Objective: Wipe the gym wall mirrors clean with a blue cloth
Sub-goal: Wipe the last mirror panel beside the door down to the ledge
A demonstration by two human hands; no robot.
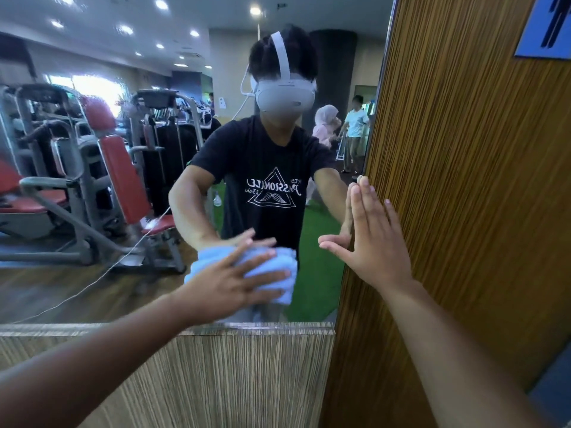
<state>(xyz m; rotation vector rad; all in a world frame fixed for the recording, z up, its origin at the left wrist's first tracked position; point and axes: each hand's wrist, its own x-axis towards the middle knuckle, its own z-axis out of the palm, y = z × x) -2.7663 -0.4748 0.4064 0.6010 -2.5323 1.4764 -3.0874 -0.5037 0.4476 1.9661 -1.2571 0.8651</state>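
A large wall mirror [92, 288] fills the left and middle of the head view. Against its lower part, near the bottom edge, my left hand [228, 282] presses a bunched light blue cloth [278, 267] with spread, straight fingers. My right hand [374, 239] lies flat with straight fingers at the mirror's right edge, where the glass meets a dark wooden panel [463, 180]. Both arms reach forward from the bottom of the view. The mirror reflects me and both hands.
A light wood-grain wall panel [216, 375] runs below the mirror. A blue sign [547, 29] hangs at the upper right of the dark panel. Reflected in the glass are gym machines with red pads, green flooring and people standing further back.
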